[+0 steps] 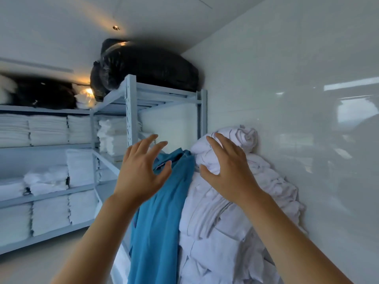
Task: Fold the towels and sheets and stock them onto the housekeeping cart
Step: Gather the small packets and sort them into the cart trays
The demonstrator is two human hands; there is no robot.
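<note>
Head view: right hand (229, 173) fingers (215, 143) spread wide, resting on top of white linen pile (235, 222) against wall (287, 78). Left hand (141, 173) fingers spread wide, holding nothing, just in front of blue cloth (158, 222) hanging beside pile. Folded towels (49, 130) on shelves (131, 111), left.

Glossy white wall (287, 78) is running along right of the fingertips, pale metal shelving (131, 111) is standing left beyond them, black bags (147, 66) are sitting up top, ceiling spotlight (116, 28) is glowing.
</note>
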